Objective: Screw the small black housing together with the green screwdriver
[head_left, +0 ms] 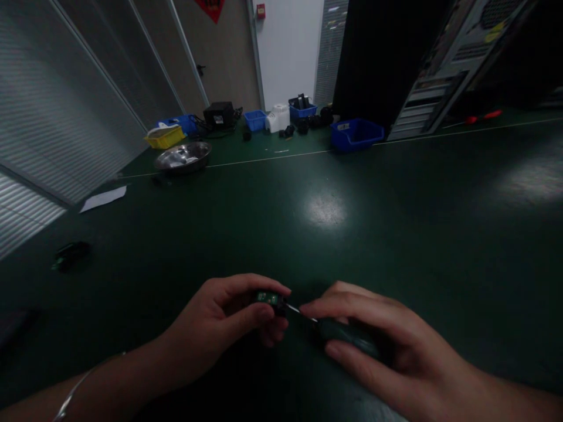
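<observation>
Between the thumb and fingers of my left hand [224, 316] is a small black part with a green circuit board [267, 298] on it. My right hand [387, 340] wraps around the dark handle of a screwdriver [347, 337]. The thin metal shaft points left, and its tip meets the right end of the black part; the exact contact point is too dark to make out. Both hands are low in the view, over the green table [246, 228].
Far left lies a small dark part [70, 255], with a white paper [103, 199] behind it. A metal bowl [182, 157], a yellow bin [165, 138], a blue bin [356, 135] and a black box [219, 115] stand along the back. A computer case [440, 76] rises at back right.
</observation>
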The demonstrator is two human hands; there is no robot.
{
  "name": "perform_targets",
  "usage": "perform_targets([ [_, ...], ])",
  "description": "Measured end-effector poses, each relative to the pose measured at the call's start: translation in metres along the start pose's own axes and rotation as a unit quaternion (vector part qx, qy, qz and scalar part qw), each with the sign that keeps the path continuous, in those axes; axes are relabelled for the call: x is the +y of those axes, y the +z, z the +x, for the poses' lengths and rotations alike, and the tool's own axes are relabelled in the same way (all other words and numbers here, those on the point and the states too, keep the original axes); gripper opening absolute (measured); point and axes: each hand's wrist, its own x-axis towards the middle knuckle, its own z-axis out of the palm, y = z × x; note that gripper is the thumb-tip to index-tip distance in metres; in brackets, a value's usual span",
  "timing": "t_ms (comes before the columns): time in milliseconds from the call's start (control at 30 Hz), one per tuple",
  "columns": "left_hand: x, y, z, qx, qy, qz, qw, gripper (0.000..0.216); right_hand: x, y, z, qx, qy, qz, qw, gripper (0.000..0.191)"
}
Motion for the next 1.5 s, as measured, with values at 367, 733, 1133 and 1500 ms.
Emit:
perform_targets([
  [367, 0.0026, -0.0031, -0.0023, -0.021, -0.012, 0.043, 0.999, 0.021, 0.0027, 0.0022, -0.0015, -0.003, 0.017, -0.018, 1.0, 0.053],
  [733, 0.0027, -0.0066, -0.0036, -0.041, 0.009, 0.067, 0.997, 0.025, 0.0027, 0.0004, -0.0044, 0.003, 0.016, -0.003, 1.0, 0.05],
  [1133, 0.0064, -0.002, -0.0068, -0.027, 0.025, 0.14, 0.989, 0.021, 0.0028, -0.0047, 0.0039, -0.007, 0.011, -0.007, 1.0, 0.043],
  [1500, 0.0072, -0.0023, -0.0025, -0.041, 0.004, 0.096, 0.995, 0.022, 0.0005, -0.0011, -0.0012, -0.011, 0.039, -0.023, 0.999, 0.039],
])
